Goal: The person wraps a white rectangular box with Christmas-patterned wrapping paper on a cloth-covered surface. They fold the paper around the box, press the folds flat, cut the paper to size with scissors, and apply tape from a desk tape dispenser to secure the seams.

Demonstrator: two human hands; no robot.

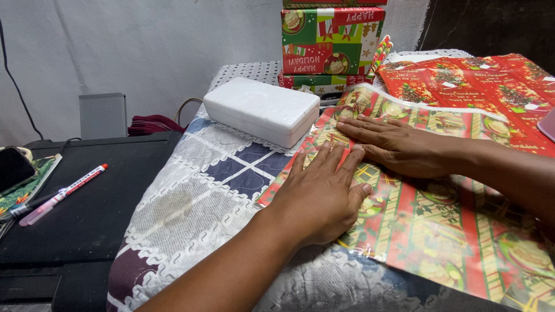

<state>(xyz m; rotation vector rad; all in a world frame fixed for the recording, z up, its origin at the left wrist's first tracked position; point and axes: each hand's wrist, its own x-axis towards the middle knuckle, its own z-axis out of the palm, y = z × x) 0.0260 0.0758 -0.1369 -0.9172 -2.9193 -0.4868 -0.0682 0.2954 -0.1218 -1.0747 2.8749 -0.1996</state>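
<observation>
Lying rightward: wrapping paper (439,225), lengthwise.

White foam box (261,110) sits on the table; behind it, a stack of gift-wrapped boxes (330,43) in red and green.

A white foam box (261,110) lies on the lace-covered table (191,202). Behind it stands a stack of gift-wrapped boxes (330,43) in red and green. A second, red patterned sheet (468,81) lies at the far right. To the left, a marker pen (62,194) rests on a black surface (98,214), with a grey box (103,115) against the wall.
</observation>
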